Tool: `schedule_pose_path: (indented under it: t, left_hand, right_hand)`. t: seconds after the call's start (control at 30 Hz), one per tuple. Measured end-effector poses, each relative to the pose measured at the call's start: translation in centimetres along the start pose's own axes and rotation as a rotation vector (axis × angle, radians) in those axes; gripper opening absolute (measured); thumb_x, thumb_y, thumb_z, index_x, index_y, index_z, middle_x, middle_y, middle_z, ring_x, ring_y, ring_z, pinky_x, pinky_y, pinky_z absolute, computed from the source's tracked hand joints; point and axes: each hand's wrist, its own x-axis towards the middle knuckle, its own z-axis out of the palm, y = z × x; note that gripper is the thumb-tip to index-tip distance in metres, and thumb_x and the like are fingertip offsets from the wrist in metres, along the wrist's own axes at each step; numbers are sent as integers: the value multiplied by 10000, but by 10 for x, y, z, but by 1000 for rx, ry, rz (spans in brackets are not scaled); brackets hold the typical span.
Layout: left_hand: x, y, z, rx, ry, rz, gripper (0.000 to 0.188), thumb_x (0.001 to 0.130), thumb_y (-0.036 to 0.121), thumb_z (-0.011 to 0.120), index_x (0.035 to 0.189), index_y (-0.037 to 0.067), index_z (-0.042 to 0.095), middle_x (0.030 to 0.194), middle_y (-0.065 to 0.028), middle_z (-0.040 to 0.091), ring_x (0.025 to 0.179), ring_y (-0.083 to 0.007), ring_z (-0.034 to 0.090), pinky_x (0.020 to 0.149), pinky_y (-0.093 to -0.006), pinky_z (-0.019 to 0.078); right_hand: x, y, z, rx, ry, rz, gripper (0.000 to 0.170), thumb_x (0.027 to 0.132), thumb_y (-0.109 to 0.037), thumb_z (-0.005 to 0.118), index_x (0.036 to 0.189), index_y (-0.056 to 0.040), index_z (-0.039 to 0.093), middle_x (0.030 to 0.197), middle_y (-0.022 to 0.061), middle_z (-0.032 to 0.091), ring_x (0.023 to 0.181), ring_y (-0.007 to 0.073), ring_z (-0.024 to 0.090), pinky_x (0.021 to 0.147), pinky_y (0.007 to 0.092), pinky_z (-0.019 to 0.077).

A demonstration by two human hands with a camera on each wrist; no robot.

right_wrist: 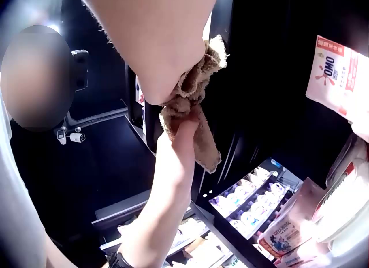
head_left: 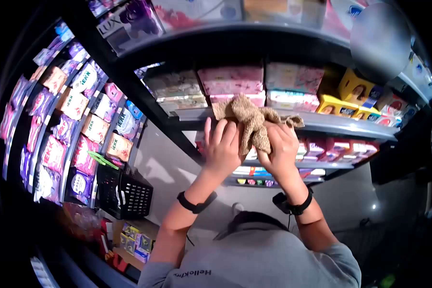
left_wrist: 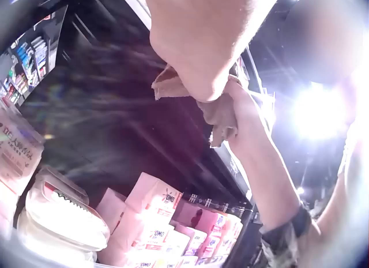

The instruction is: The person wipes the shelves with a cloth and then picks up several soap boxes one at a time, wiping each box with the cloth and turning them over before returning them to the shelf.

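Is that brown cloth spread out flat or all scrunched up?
Scrunched up: the brown cloth is gathered in thick folds between the hands, with loose ends sticking out.

Rough, nubby cloth (head_left: 249,115); smooth, glossy floor (head_left: 161,156); plastic basket (head_left: 138,193); shiny plastic-film packs (head_left: 54,152); matt fabric shirt (head_left: 257,257)

pink packs (head_left: 231,79) blocked passage behind the brown cloth (head_left: 254,126), a dark post (head_left: 160,120) left of it; open air lay before it, between forearms (head_left: 212,177).

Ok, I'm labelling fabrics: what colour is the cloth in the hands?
The cloth is mottled tan-brown; the head view shows it best.
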Motion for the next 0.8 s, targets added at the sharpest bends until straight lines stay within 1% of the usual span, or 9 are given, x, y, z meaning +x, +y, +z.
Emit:
schedule_pose_path:
  t: [0.03,0.13,0.27,0.3,0.4,0.63,0.67,0.77,0.8]
  left_hand:
    - [-7,-3,-1,-21,-23,2,365,692,248,544,953,-8,551,970,-105,480,999,-255,420,932,-517,233]
    - [-6,-28,-7,-99,-17,71,410,588,190,580,938,-20,537,968,-128,475,987,-297,414,863,-476,337]
    - [-11,-46,-12,-145,15,64,413,527,122,572,912,-23,534,953,-124,478,945,-307,445,771,-414,403]
    - [-10,-51,-16,-99,-16,68,363,630,171,579,937,-19,541,928,-125,495,929,-305,452,769,-363,422]
    - [-14,-61,-19,-71,-27,56,413,641,284,584,916,-21,537,921,-123,495,929,-298,456,742,-364,429]
    - [-16,-72,-12,-83,12,133,348,675,246,551,843,-59,554,865,-138,516,872,-296,491,713,-368,449]
    - [-17,-74,-11,-81,21,147,346,668,241,559,844,-58,554,854,-135,519,866,-299,493,714,-368,449]
    - [-15,-75,-11,-58,76,169,308,651,213,563,838,-31,565,852,-123,523,851,-292,503,695,-363,446]
    - [-4,-71,-15,-43,207,192,124,636,125,527,680,12,554,703,-79,463,704,-236,483,593,-306,442]
  right_hand:
    - [-1,-2,4,-21,5,11,332,538,-143,574,842,-12,550,820,100,575,735,254,531,628,339,405]
    - [6,-15,14,-50,71,13,286,539,-131,568,806,-28,562,817,84,584,727,258,549,617,328,426]
    - [11,-29,27,-19,12,26,329,509,-121,573,819,-13,551,831,110,577,757,276,545,641,347,427]
    - [12,-33,30,-27,-12,30,344,506,-125,576,829,-8,550,824,110,575,754,269,540,625,344,415]
    - [16,-45,41,-10,-10,23,315,500,-92,544,795,18,543,787,120,564,674,281,498,582,342,387]
    - [14,-50,45,-88,-53,35,471,457,-164,620,889,3,536,844,107,559,728,261,514,612,346,385]
    - [14,-51,47,-58,-14,38,396,489,-121,564,857,21,527,850,123,556,730,283,489,612,356,374]
    - [11,-52,46,-53,-23,39,411,498,-116,550,885,20,523,865,130,549,780,291,493,648,367,381]
    - [8,-50,47,-33,-11,42,430,491,-99,542,903,18,518,886,137,548,804,303,492,682,374,385]
